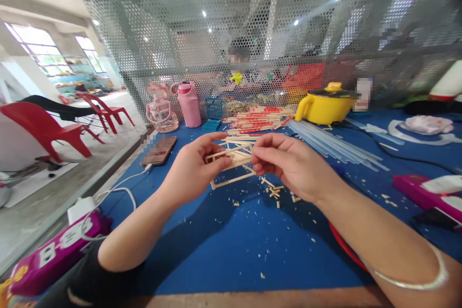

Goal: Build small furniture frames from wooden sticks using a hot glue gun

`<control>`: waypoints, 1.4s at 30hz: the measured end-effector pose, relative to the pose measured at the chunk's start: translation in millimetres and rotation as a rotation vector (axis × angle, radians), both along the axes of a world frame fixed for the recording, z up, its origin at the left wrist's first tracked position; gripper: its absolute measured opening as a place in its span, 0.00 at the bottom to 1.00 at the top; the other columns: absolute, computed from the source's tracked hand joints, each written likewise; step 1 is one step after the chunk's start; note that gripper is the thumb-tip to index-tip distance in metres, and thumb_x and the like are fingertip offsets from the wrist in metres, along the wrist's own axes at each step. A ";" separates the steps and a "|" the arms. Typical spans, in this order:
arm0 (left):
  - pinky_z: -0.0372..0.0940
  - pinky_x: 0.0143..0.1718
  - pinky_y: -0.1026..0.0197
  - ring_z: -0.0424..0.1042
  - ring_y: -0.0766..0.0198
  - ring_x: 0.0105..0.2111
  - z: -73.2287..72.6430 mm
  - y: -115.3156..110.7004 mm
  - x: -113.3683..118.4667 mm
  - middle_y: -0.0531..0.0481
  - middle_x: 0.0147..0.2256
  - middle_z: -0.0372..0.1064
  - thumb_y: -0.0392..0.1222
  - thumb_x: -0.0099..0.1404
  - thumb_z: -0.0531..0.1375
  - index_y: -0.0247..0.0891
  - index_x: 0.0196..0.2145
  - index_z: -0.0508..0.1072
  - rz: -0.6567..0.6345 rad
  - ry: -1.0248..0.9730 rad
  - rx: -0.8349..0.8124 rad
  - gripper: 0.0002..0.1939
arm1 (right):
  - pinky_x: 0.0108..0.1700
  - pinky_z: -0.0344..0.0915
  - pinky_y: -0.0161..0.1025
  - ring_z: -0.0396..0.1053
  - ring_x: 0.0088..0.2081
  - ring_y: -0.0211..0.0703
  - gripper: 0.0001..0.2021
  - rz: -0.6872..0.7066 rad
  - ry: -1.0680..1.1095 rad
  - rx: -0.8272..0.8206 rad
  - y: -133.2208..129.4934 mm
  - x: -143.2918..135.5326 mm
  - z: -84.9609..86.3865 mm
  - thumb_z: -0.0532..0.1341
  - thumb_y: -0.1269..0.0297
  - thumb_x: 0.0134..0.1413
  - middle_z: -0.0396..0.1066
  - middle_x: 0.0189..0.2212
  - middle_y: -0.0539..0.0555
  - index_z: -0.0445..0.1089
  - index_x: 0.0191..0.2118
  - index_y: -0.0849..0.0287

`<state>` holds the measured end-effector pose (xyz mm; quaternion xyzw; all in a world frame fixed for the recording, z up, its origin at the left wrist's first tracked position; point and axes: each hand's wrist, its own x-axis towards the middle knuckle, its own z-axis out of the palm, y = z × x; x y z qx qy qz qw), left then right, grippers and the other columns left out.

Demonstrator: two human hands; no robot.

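Between my two hands, a little above the blue table mat (pixel 216 250), is a small frame of thin wooden sticks (pixel 234 180). My left hand (pixel 197 161) grips its left side with thumb and fingers. At its right end my right hand (pixel 285 161) pinches the frame, fingertips closed together; whether a loose piece is also in them I cannot make out. Behind the hands lies a heap of wooden sticks (pixel 258 118), many with red parts. Short stick offcuts (pixel 274 190) are scattered just below my right hand.
Clear glue sticks (pixel 335 144) lie at the right, before a yellow electric pot (pixel 327 106). A phone (pixel 159 150) with a white cable, a pink bottle (pixel 189 106) and a clear jug (pixel 162 110) stand left. Purple power strips (pixel 54 250) flank both sides. A perforated metal screen (pixel 202 43) rises behind.
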<state>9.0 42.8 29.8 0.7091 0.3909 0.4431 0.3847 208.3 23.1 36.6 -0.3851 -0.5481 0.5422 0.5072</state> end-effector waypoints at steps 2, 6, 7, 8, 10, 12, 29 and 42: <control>0.69 0.35 0.62 0.74 0.65 0.33 5.7 1.8 -3.3 0.50 0.33 0.74 0.38 0.56 0.66 0.35 0.52 0.67 -0.022 -0.050 -0.074 0.26 | 0.27 0.67 0.31 0.69 0.23 0.31 0.05 -0.002 -0.070 0.071 -2.6 3.6 13.2 0.63 0.65 0.49 0.71 0.23 0.46 0.67 0.28 0.59; 0.70 0.35 0.61 0.76 0.63 0.34 17.5 9.5 -10.9 0.47 0.36 0.76 0.37 0.55 0.66 0.36 0.51 0.68 -0.132 -0.145 -0.203 0.26 | 0.28 0.68 0.33 0.69 0.23 0.32 0.04 -0.082 -0.202 0.210 -3.3 7.7 26.8 0.63 0.64 0.50 0.71 0.23 0.47 0.68 0.31 0.58; 0.70 0.35 0.61 0.76 0.63 0.35 19.8 10.3 -12.5 0.46 0.38 0.76 0.36 0.55 0.67 0.36 0.51 0.68 -0.160 -0.173 -0.225 0.26 | 0.30 0.68 0.33 0.69 0.25 0.33 0.04 -0.115 -0.229 0.244 -3.3 7.0 26.5 0.63 0.64 0.51 0.71 0.24 0.47 0.69 0.32 0.58; 0.71 0.35 0.61 0.76 0.63 0.35 21.5 10.1 -13.7 0.45 0.39 0.76 0.35 0.54 0.67 0.37 0.51 0.68 -0.184 -0.205 -0.248 0.26 | 0.32 0.69 0.34 0.70 0.26 0.33 0.04 -0.149 -0.256 0.275 -3.7 5.7 25.0 0.63 0.64 0.51 0.71 0.24 0.47 0.69 0.32 0.58; 0.71 0.34 0.62 0.77 0.63 0.35 22.7 7.2 -15.3 0.44 0.40 0.76 0.32 0.53 0.67 0.37 0.52 0.68 -0.212 -0.274 -0.301 0.28 | 0.33 0.68 0.33 0.69 0.28 0.33 0.04 -0.204 -0.303 0.319 -5.7 2.5 19.9 0.63 0.65 0.52 0.70 0.25 0.47 0.69 0.31 0.58; 0.71 0.34 0.63 0.77 0.63 0.34 21.5 2.3 -15.6 0.44 0.40 0.76 0.30 0.52 0.67 0.37 0.52 0.67 -0.208 -0.330 -0.331 0.30 | 0.32 0.67 0.32 0.68 0.28 0.33 0.04 -0.238 -0.317 0.345 -8.7 0.2 14.7 0.62 0.65 0.54 0.69 0.25 0.47 0.68 0.31 0.58; 0.70 0.41 0.64 0.75 0.64 0.41 -5.8 -16.7 -4.5 0.45 0.43 0.74 0.35 0.59 0.64 0.37 0.52 0.65 -0.073 -0.410 -0.036 0.23 | 0.39 0.69 0.37 0.74 0.36 0.39 0.03 -0.412 -0.567 0.653 -26.6 -10.5 -7.9 0.59 0.65 0.59 0.77 0.36 0.50 0.69 0.39 0.53; 0.70 0.35 0.70 0.73 0.68 0.38 -4.8 -27.2 0.5 0.52 0.40 0.71 0.36 0.54 0.68 0.43 0.54 0.62 -0.163 -0.405 -0.280 0.31 | 0.27 0.66 0.32 0.73 0.26 0.35 0.03 -0.266 -0.685 0.710 -29.2 -2.6 26.5 0.60 0.70 0.55 0.75 0.26 0.47 0.68 0.32 0.54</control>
